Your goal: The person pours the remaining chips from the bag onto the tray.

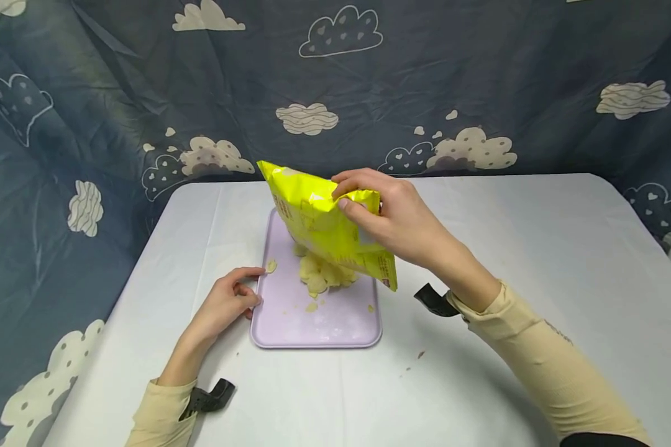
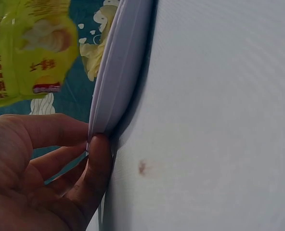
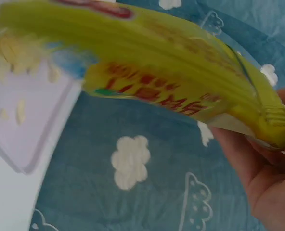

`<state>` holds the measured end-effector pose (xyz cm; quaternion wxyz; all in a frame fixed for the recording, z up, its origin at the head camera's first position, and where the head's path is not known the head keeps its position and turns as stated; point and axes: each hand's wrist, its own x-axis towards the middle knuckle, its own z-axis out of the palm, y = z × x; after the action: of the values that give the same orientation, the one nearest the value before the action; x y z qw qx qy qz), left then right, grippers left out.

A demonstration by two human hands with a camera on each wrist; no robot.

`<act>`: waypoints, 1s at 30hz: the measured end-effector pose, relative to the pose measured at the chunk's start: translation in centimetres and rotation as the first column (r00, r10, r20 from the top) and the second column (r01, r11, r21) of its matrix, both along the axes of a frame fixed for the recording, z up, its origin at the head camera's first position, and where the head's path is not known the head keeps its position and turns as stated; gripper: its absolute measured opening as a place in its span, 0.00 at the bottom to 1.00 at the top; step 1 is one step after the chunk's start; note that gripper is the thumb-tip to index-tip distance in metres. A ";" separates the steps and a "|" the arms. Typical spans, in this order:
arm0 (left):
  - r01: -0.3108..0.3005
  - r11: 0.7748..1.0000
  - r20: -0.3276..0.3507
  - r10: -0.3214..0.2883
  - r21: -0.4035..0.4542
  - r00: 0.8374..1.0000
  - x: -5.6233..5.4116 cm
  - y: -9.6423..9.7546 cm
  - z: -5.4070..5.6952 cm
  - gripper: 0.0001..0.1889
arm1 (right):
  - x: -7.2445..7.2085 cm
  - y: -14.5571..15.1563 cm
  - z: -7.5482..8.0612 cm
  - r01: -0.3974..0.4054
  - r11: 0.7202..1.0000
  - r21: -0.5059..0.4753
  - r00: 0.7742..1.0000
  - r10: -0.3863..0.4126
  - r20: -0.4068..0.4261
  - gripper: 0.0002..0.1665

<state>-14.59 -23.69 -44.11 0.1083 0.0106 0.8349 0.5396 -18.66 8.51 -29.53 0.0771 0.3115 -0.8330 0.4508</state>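
My right hand [image 1: 399, 214] grips the upper edge of a yellow chip bag [image 1: 319, 217], pinching it between thumb and fingers. The bag is tilted over a pale purple tray [image 1: 291, 323], its lower side just above a heap of potato chips [image 1: 319, 276]. At the tray's left rim, my left hand [image 1: 226, 301] pinches the edge with thumb and forefinger, as the left wrist view shows at the tray rim [image 2: 116, 82]. In the right wrist view the bag [image 3: 152, 67] is blurred, and its gathered end lies in the right hand [image 3: 272, 187].
Small chip crumbs [image 1: 311, 307] lie on the tray, and a single chip [image 1: 271, 266] sits by its left rim. Dark specks [image 1: 421, 354] dot the white table [image 1: 509, 248] right of the tray. A dark cloud-patterned cloth [image 1: 425, 62] hangs behind the table.
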 end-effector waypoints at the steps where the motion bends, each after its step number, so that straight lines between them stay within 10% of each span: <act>1: 0.001 1.000 0.000 -0.001 0.002 1.000 0.0 0.1 0.0 0.29 | 0.0 0.0 0.1 0.002 1.000 0.004 1.000 -0.002 0.000 0.07; 18: 0.003 1.000 -0.006 -0.003 0.002 1.000 -0.2 0.0 -0.3 0.29 | 0.1 0.1 2.1 0.059 0.997 0.044 0.998 -0.060 0.018 0.09; 24: 0.001 1.000 0.001 -0.001 -0.003 1.000 -0.1 0.2 -0.2 0.29 | -0.1 1.4 0.0 0.135 0.983 -0.126 0.970 -0.105 0.219 0.11; 30: -0.006 1.000 0.002 0.006 -0.003 1.000 0.0 0.1 -0.2 0.29 | 0.2 2.6 -2.3 0.151 0.923 -0.354 0.970 -0.068 0.234 0.12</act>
<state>-14.60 -23.56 -44.27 0.1078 0.0074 0.8356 0.5386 -18.47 11.14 -31.81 0.0678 0.1929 -0.7530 0.6255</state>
